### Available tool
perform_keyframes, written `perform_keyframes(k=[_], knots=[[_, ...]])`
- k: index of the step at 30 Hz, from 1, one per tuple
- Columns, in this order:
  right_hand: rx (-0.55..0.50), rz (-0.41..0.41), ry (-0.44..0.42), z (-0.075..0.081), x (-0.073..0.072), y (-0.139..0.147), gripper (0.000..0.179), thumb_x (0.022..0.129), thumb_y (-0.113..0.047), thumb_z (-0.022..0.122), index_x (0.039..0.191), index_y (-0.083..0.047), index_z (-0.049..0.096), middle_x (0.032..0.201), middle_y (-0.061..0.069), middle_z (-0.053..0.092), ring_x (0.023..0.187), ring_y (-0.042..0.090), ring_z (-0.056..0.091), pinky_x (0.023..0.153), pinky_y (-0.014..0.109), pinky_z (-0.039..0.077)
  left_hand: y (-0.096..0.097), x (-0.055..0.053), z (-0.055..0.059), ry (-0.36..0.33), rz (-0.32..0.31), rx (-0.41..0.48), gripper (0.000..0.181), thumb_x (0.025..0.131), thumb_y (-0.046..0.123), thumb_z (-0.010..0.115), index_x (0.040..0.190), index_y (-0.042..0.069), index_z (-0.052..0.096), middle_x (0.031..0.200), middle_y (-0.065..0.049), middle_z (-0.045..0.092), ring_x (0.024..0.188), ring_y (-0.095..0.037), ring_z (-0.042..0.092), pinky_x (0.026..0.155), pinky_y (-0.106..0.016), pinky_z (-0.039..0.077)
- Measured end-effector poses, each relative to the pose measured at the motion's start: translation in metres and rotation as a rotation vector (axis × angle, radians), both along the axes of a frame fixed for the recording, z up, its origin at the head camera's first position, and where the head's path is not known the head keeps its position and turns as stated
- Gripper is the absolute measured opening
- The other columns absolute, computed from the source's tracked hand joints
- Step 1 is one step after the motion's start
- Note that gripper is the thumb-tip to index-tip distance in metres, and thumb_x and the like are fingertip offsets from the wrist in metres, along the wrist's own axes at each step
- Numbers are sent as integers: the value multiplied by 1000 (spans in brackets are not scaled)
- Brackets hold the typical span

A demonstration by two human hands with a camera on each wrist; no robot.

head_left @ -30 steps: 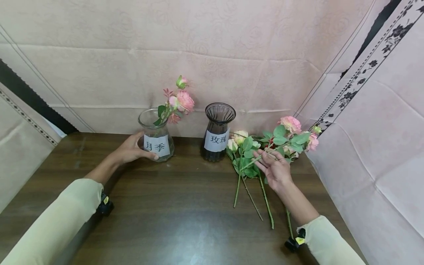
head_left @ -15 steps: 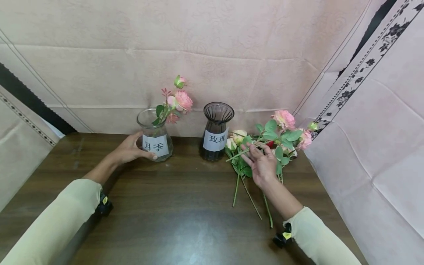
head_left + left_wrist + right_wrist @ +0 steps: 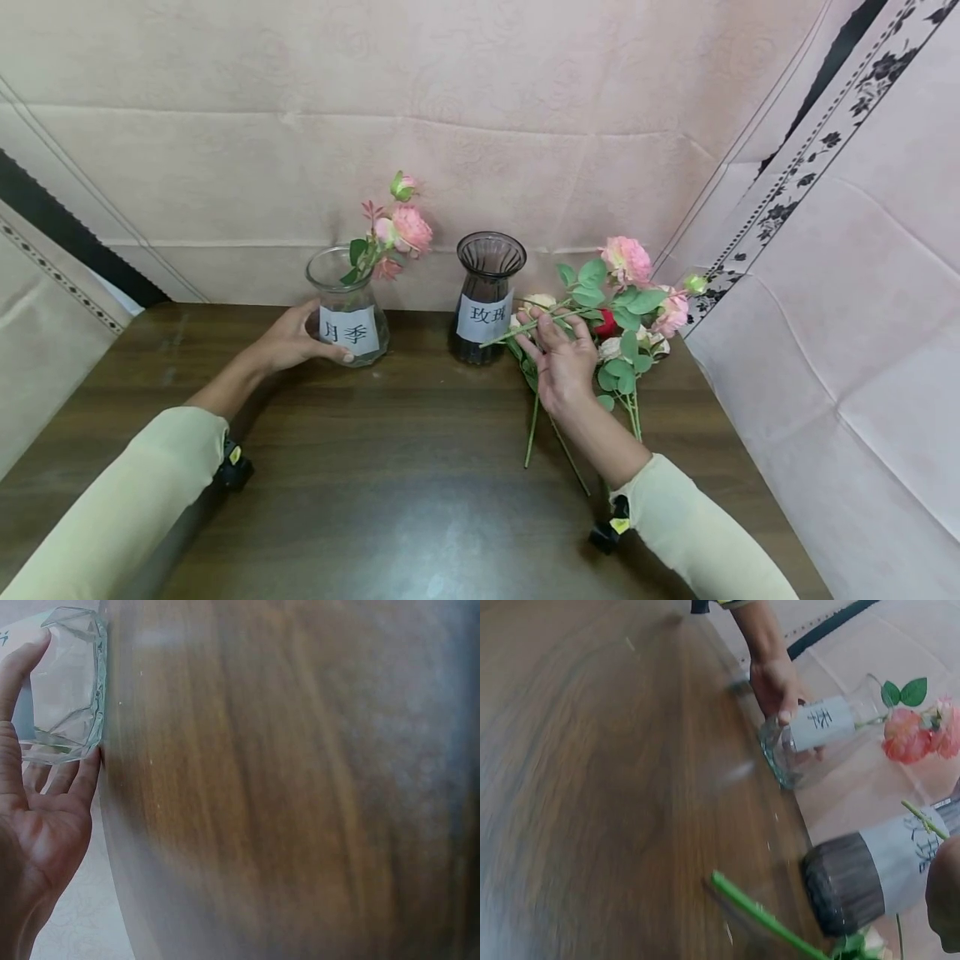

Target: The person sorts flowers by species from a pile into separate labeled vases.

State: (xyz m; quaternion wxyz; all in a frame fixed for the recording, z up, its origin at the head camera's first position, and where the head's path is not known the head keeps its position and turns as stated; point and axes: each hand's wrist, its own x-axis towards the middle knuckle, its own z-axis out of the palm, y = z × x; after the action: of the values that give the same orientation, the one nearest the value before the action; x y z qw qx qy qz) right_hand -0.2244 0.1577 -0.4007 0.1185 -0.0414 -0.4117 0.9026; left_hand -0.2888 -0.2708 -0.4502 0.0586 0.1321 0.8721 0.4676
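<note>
My left hand point(image 3: 296, 337) grips a clear glass vase point(image 3: 349, 327) low on its side, thumb across the front near the white label. A stem with pink blooms point(image 3: 411, 229) leans out over that vase's rim to the right. My right hand point(image 3: 566, 367), palm turned up, pinches the green stem of a pink flower point(image 3: 628, 262). Its blooms and leaves point right, and its cut end points left, overlapping the dark vase point(image 3: 487, 275) in the head view. In the right wrist view that stem tip point(image 3: 919, 814) shows beside the dark vase's label.
Under and beside my right hand lie more cut flowers: a red bloom point(image 3: 604, 325), white-cream ones point(image 3: 538, 302) and several stems point(image 3: 636, 412) reaching toward the front. A pale cloth backdrop point(image 3: 480, 167) stands right behind the wooden table point(image 3: 360, 467).
My right hand has moved left with the pink flower, from over the lying flowers toward the dark vase. My left hand stays on the clear vase.
</note>
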Motion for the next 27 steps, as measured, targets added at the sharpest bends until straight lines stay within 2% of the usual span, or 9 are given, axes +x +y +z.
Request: perform_keyframes(k=[6, 11, 15, 22, 27], knots=[[-23, -16, 29, 5, 2, -20, 11, 111, -2, 66, 111, -12, 60, 103, 8, 87, 100, 22, 87, 90, 43, 71, -1, 0, -1, 10, 10, -22, 93, 84, 31, 103, 161, 14, 53, 141, -15, 73, 131, -29, 65, 110, -40, 49], [-58, -26, 55, 10, 3, -35, 10, 110, -5, 68, 111, -12, 61, 104, 9, 86, 104, 25, 87, 94, 46, 70, -1, -1, -2, 9, 18, -31, 95, 84, 30, 103, 162, 13, 52, 144, -17, 71, 135, -31, 62, 113, -44, 47], [-79, -39, 88, 17, 5, -49, 9, 111, -3, 66, 111, -11, 63, 107, 12, 86, 104, 26, 87, 94, 47, 70, -1, -2, -2, -4, 14, -20, 95, 84, 29, 103, 162, 13, 51, 146, -17, 70, 137, -33, 61, 115, -46, 46], [-58, -29, 144, 29, 7, -71, 12, 111, -1, 67, 109, -13, 65, 105, 8, 87, 102, 23, 87, 90, 44, 71, -1, 0, -1, -2, 15, -29, 95, 84, 29, 103, 162, 12, 51, 144, -17, 71, 133, -31, 64, 110, -40, 49], [-73, -16, 164, 36, 9, -88, 11, 110, -3, 70, 111, -13, 65, 107, 9, 87, 104, 25, 87, 91, 44, 70, 0, -1, -1, 11, 10, -16, 95, 83, 27, 104, 161, 11, 52, 145, -18, 71, 136, -33, 62, 117, -49, 46]])
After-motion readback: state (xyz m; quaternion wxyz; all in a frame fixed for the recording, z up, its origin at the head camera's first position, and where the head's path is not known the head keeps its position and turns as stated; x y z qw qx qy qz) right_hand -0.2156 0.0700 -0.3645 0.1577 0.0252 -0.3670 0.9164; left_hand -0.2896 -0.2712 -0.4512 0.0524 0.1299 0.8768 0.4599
